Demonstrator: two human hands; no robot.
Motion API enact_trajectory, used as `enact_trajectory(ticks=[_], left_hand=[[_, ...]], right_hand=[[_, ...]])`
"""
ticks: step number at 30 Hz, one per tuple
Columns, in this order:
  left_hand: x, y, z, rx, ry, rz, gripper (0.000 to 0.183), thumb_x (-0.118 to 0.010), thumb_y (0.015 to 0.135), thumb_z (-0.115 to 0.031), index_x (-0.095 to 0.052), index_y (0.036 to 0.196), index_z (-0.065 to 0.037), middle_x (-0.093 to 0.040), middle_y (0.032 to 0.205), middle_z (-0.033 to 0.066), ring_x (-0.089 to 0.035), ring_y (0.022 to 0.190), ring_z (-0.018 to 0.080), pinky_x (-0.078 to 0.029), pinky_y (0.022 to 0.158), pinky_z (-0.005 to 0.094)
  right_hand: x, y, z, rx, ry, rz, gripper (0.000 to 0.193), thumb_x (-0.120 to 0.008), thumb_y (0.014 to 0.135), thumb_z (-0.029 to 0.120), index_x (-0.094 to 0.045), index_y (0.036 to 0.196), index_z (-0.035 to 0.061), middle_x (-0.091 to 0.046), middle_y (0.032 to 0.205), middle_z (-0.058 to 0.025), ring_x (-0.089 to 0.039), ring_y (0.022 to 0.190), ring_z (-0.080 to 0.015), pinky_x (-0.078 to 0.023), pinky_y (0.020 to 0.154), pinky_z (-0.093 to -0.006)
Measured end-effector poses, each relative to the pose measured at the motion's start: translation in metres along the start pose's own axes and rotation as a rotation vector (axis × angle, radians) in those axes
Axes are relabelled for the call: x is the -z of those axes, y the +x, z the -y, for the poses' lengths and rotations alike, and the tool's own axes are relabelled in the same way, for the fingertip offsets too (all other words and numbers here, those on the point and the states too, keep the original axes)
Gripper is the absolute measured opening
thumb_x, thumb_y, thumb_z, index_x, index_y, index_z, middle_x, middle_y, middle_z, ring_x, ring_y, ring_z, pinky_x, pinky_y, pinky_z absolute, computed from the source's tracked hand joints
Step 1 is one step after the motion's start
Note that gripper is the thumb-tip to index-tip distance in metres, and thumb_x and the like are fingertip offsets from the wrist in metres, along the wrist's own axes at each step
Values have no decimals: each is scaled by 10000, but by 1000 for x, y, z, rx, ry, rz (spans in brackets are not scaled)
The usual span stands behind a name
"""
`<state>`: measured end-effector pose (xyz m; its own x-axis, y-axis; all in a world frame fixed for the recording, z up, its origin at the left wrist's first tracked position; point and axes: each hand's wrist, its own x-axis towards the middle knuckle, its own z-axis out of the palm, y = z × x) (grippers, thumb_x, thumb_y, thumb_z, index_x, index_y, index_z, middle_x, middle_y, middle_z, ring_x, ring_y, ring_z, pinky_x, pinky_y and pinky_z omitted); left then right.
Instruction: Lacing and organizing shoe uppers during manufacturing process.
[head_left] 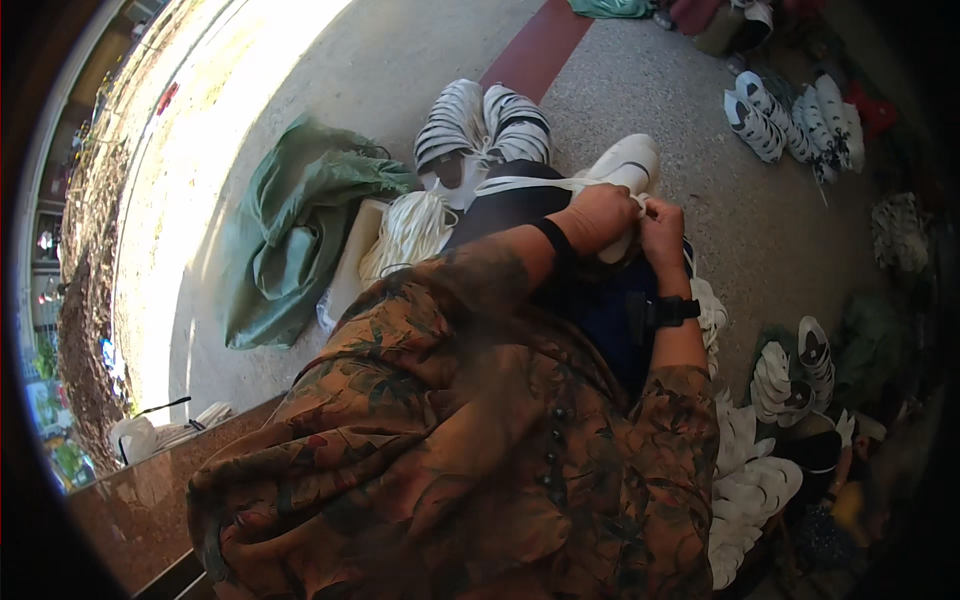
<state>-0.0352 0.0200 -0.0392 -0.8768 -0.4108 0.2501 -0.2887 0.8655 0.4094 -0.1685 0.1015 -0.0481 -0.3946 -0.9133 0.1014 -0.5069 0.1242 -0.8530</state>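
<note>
Over my lap, both hands are working close together at a white shoe [632,158] with a dark line across it. My left hand [603,214] is closed on a white lace [530,184], and a flat length of it trails off to the left. Beside it, my right hand [662,232] is closed too, with thumb and fingers pinching the lace near the shoe's edge. The fingers partly cover the spot where lace and shoe meet. A hank of loose white laces [410,232] lies left of my knees.
Past my knees stand two bundles of nested white shoe pieces [482,130]. A crumpled green sack [290,230] lies at the left. More bundles of white shoes [795,120] are at the far right, and a white shoe pile [745,490] is by my right side.
</note>
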Motion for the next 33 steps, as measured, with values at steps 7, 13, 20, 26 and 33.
enact_trajectory(ticks=[7, 13, 20, 26, 33], left_hand=[[29, 5, -28, 151, 15, 159, 163, -630, 717, -203, -703, 838, -121, -689, 877, 75, -668, 846, 240, -515, 687, 374], [39, -26, -30, 58, -40, 54, 154, -645, 664, -212, -671, 745, -85, -664, 736, 107, -663, 706, 273, -507, 621, 386], [34, -45, 18, 218, -476, -64, 134, -616, 614, -136, -663, 642, -14, -605, 617, 197, -631, 611, 333, -504, 604, 394], [45, -47, 35, 613, -1378, -121, 117, -658, 753, -15, -608, 858, -9, -616, 712, 32, -563, 583, 76, -454, 510, 202], [38, -34, 38, 702, -1447, -233, 98, -703, 732, -24, -613, 770, -22, -619, 673, 34, -562, 570, 82, -455, 501, 223]], right_hand=[[6, 3, 5, -66, -56, 88, 145, -574, 807, 38, -641, 863, -78, -660, 744, -66, -541, 726, -89, -451, 649, -286], [-5, 0, -5, -193, 133, -104, 66, -628, 752, 8, -643, 786, -46, -642, 748, -24, -545, 667, -80, -455, 600, -250], [-18, -13, 6, 40, -274, -261, 187, -587, 750, 63, -624, 923, 1, -619, 884, -169, -602, 831, -292, -466, 762, -374], [-27, -22, 24, 187, -201, -179, 202, -588, 765, 52, -616, 961, 18, -581, 947, -177, -558, 885, -347, -453, 795, -399], [-34, -17, 33, 194, -396, -178, 251, -650, 737, 67, -628, 985, 33, -578, 896, -156, -567, 833, -338, -467, 740, -409]])
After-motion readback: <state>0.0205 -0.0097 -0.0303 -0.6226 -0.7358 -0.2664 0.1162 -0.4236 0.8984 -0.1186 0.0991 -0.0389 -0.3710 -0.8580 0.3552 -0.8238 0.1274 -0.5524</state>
